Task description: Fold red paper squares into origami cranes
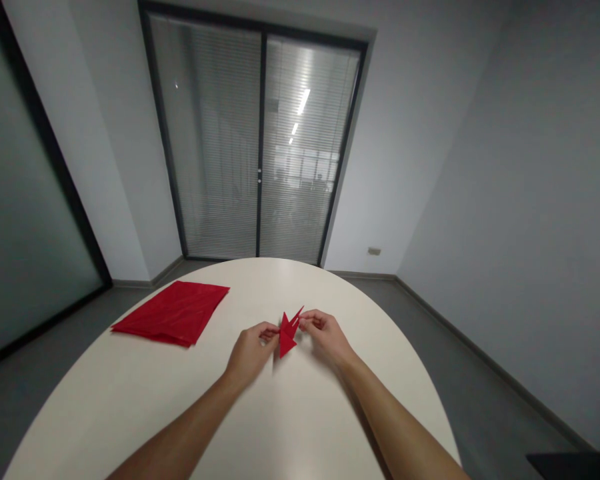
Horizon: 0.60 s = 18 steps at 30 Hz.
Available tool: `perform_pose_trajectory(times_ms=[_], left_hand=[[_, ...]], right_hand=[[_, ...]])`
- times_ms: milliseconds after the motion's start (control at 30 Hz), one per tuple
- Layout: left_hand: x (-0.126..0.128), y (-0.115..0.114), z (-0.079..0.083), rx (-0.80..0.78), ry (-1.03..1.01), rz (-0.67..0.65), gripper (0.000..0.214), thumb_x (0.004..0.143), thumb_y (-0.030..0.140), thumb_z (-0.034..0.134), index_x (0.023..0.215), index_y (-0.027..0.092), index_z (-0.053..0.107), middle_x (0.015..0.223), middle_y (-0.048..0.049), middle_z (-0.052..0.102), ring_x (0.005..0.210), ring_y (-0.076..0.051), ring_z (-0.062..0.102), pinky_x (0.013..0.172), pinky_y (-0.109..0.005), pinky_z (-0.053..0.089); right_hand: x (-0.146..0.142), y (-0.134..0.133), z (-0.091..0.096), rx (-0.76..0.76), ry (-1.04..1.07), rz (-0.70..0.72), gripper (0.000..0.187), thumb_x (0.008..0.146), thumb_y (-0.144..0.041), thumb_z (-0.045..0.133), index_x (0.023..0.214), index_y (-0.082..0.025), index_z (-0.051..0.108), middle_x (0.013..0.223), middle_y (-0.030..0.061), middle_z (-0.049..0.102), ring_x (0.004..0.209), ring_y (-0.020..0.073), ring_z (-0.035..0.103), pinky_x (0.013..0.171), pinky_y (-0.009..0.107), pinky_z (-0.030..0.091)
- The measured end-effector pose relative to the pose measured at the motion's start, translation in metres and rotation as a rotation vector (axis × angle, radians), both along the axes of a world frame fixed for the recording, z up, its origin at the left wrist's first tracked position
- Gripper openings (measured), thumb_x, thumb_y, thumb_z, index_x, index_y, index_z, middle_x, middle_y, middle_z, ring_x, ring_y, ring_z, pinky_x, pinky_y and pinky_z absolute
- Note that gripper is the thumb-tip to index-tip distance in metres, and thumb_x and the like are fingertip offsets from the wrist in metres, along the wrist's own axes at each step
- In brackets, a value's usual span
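Folded red paper, one, pointed, over the table. Left hand: grip pinched on its left side. Right hand: grip pinched at its upper-right spike. Red sheets: flat, table's left.

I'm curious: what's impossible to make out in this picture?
All in the head view:
Folded red piece: its underside, turned away from the camera.
Left hand and right hand: exact fingertip contact, too small and blurred.
Red sheets: how many, since the top one covers the rest.
Blinds: details beyond, veiled by the slats.
Dark object, lower right: what it is, cut off by the picture's edge.
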State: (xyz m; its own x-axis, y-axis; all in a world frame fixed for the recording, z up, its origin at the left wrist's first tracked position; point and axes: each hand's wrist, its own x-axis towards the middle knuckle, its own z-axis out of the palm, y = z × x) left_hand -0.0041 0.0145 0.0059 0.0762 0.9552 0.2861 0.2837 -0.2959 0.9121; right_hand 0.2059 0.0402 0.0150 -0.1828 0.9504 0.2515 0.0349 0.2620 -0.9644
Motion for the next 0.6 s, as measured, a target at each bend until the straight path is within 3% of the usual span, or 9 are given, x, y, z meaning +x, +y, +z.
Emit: perform_pose_trajectory(times_ms=[333, 600], left_hand=[[0.0024, 0.0015, -0.0015, 0.023, -0.084, -0.020, 0.025, 0.074, 0.029, 0.067, 0.096, 0.019, 0.073, 0.089, -0.0066, 0.077, 0.080, -0.021, 0.071, 0.077, -0.032, 0.056], [0.0043, 0.0007, 0.0015, -0.032, -0.120, -0.016, 0.022, 0.074, 0.035, 0.069, 0.088, 0.018, 0.071, 0.076, -0.0045, 0.075, 0.073, -0.021, 0.070, 0.073, -0.032, 0.054]], right_hand=[[-0.0010, 0.0002, 0.0016, 0.006, -0.020, -0.023, 0.026, 0.074, -0.043, 0.078, 0.075, -0.018, 0.069, 0.070, 0.0022, 0.070, 0.068, 0.0173, 0.063, 0.071, 0.032, 0.049], [-0.0095, -0.0007, -0.0038, 0.057, 0.066, -0.053, 0.040, 0.071, -0.052, 0.085, 0.087, -0.019, 0.070, 0.080, 0.0053, 0.074, 0.075, 0.0196, 0.069, 0.074, 0.033, 0.054]])
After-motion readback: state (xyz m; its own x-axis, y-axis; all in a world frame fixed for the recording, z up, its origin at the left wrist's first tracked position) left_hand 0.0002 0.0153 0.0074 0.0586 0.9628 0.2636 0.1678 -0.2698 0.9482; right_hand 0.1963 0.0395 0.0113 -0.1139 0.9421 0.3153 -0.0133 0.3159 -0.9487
